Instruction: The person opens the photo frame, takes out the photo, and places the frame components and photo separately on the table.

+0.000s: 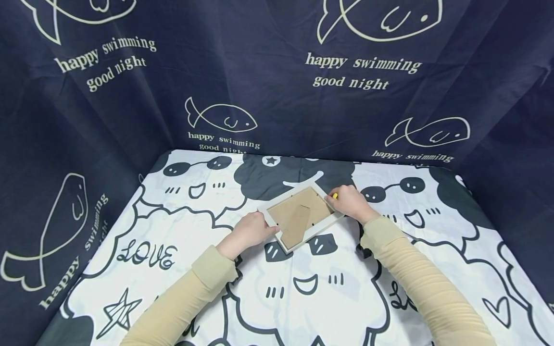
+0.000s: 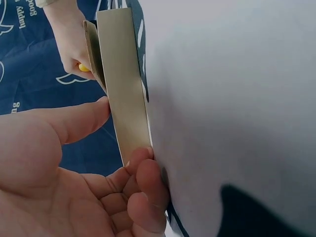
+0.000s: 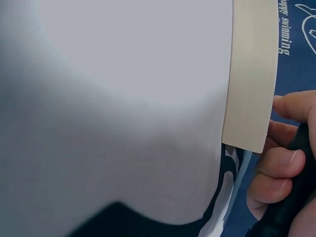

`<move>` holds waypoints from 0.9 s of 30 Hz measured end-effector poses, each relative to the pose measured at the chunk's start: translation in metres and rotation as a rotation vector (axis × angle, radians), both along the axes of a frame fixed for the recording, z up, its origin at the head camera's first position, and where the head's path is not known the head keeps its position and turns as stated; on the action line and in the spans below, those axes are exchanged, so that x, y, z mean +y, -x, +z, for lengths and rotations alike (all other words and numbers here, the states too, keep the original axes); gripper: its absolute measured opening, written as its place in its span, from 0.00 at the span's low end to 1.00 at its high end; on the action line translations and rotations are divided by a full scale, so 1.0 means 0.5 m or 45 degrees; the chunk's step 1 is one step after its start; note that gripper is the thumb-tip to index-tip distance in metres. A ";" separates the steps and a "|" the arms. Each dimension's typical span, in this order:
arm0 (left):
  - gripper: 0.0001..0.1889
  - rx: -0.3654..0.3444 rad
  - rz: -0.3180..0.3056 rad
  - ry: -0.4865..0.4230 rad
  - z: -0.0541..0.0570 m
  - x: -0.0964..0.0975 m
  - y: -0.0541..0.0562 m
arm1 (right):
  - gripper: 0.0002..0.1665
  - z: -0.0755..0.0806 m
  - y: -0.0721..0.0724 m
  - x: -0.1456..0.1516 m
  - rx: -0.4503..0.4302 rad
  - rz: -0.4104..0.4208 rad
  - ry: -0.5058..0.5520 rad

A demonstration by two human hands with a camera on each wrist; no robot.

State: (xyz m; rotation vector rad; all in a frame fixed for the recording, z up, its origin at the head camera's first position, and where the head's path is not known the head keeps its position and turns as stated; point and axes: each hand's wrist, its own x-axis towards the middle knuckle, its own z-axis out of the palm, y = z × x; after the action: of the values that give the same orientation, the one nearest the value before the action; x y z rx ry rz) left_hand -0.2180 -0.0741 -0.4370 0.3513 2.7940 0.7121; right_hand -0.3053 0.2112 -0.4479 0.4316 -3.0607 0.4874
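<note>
A white picture frame (image 1: 321, 228) lies face down on the patterned cloth, turned at an angle. Its brown backing board (image 1: 279, 211) and angled stand flap (image 1: 296, 224) face up. My left hand (image 1: 250, 233) grips the left corner, with the thumb on the back and the fingers at the side edge (image 2: 126, 84). At the right side my right hand (image 1: 349, 201) holds a tool with a black handle (image 3: 289, 185); a yellow part (image 1: 335, 195) shows by the fingers. Its tip is hidden, so its kind is unclear. The right index finger is close to the frame's edge (image 3: 252, 74).
A white cloth (image 1: 151, 298) with black cartoon prints covers the table. Dark blue curtains (image 1: 281, 62) with fish drawings and lettering stand behind it and on both sides.
</note>
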 end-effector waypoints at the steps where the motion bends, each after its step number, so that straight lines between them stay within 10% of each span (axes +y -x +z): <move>1: 0.26 -0.001 0.001 0.003 0.001 0.000 0.000 | 0.17 0.001 0.000 -0.001 -0.001 0.000 0.003; 27: 0.24 0.080 0.050 -0.013 0.000 0.002 0.020 | 0.19 0.012 -0.017 -0.002 -0.045 -0.077 0.029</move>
State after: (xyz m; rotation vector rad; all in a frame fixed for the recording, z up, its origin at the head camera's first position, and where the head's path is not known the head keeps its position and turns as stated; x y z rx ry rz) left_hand -0.2279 -0.0731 -0.4369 0.3271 2.8650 0.7367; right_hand -0.2967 0.2103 -0.4420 0.3327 -3.0877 0.5329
